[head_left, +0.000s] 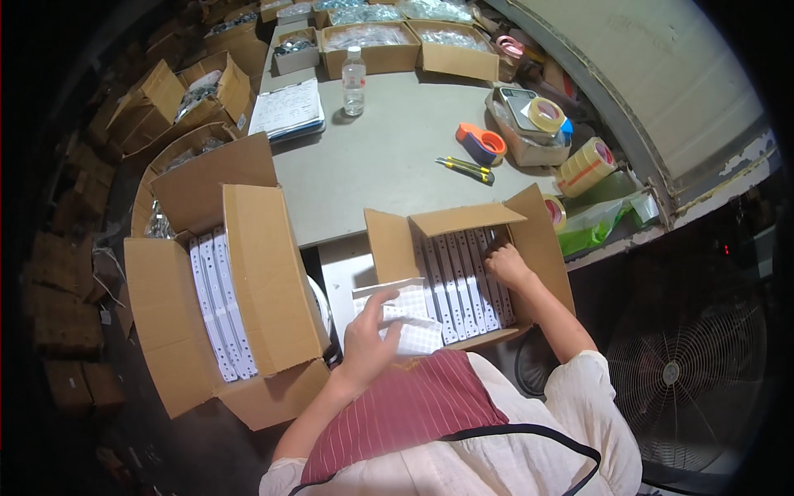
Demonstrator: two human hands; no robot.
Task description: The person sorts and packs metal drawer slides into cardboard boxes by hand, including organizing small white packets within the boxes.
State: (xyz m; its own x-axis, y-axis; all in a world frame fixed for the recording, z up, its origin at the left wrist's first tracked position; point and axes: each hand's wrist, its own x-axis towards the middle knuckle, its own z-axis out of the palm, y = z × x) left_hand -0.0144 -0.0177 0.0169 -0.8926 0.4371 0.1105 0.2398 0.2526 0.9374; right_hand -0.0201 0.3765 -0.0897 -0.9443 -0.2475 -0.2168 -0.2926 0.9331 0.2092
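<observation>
Two hands worked the box [542, 248]: the left hand [364, 339] pinched a white pack [405, 318] at its near edge, while the right hand [506, 264] pressed curled fingers on the packed row [463, 281]. Packing seemed midway; next, the pack likely needed sliding upright into the gap

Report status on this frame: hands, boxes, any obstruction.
Left hand grips a white perforated strip. Right hand rests on white strips packed upright in the small cardboard box. Larger open carton at left, apart. Nothing blocking.
</observation>
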